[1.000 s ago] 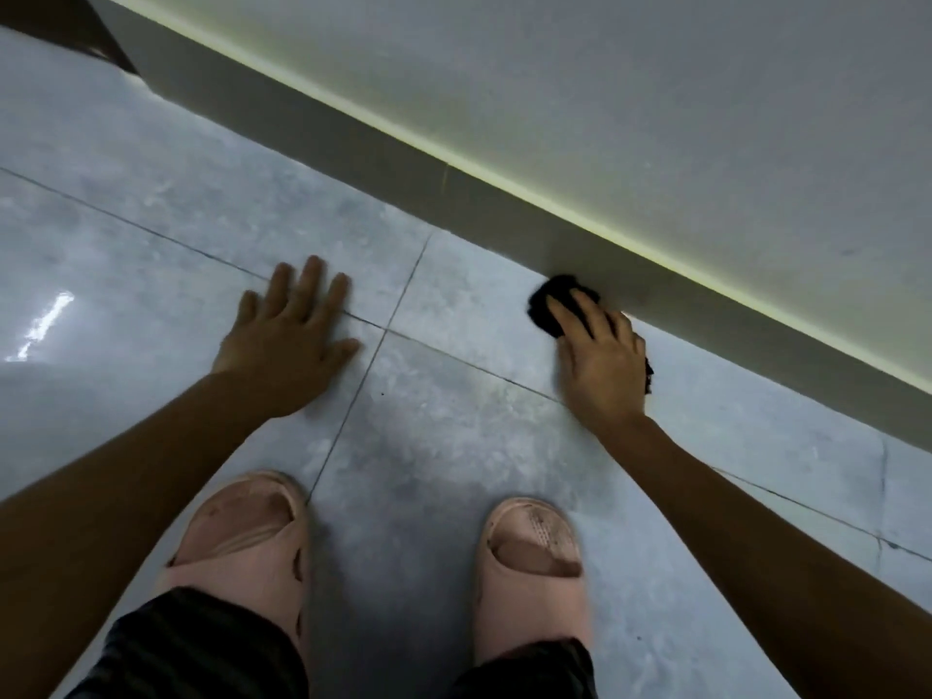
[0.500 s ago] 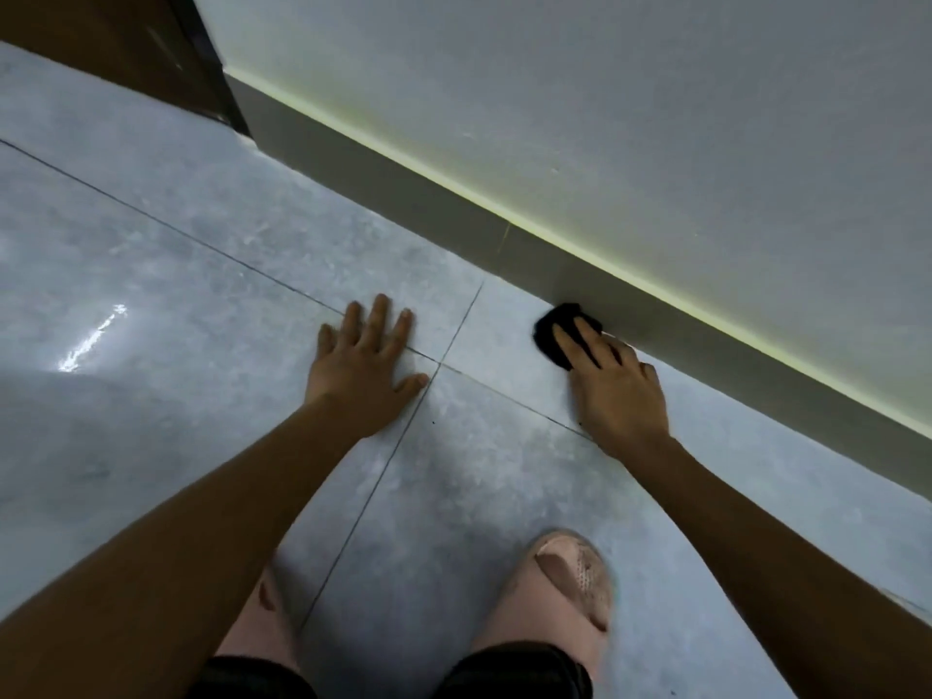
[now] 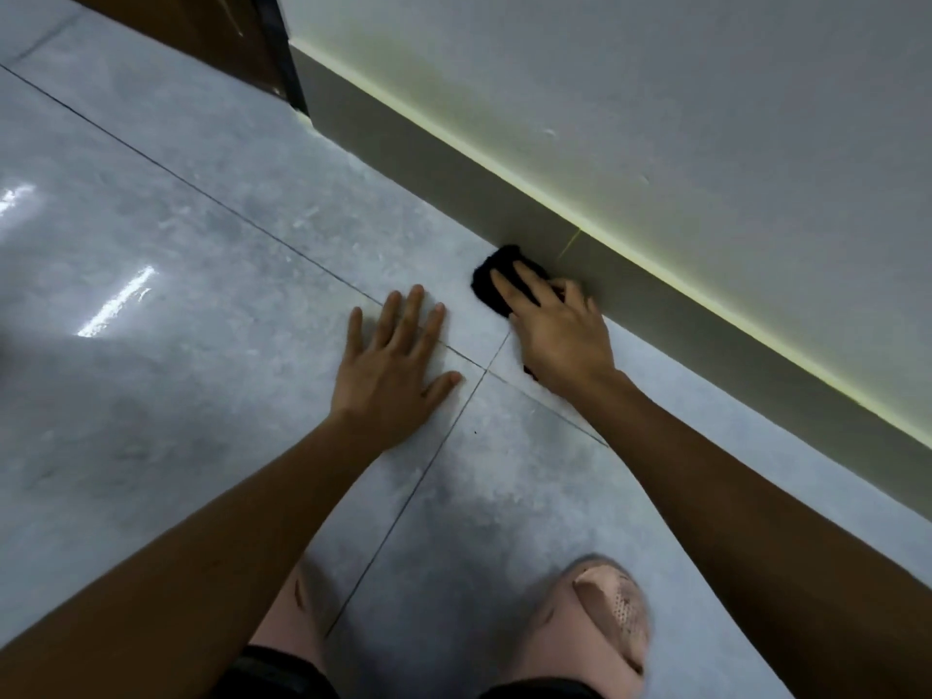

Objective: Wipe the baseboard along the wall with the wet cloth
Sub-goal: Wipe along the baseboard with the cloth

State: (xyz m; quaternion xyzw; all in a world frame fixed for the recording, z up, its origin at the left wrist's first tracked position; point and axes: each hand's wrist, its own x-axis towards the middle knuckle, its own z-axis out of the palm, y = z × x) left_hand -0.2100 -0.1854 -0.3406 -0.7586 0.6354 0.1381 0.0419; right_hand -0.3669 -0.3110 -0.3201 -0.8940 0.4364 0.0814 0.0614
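The right hand (image 3: 560, 340) lies on the cloth (image 3: 497, 285) against the baseboard (image 3: 706, 340), the left hand (image 3: 391, 375) flat on the floor (image 3: 201, 295) beside it

The right hand (image 3: 560, 340) is pressing a black cloth (image 3: 497, 282) against the grey baseboard (image 3: 454, 164) while the left hand (image 3: 391, 368) is lying flat on the tiled floor (image 3: 176, 305).

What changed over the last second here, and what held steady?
The right hand slid the black cloth left along the baseboard, toward the door frame. The left hand shifted left with it. Unchanged: the cloth is still pressed at the baseboard's foot, left palm flat on the floor.
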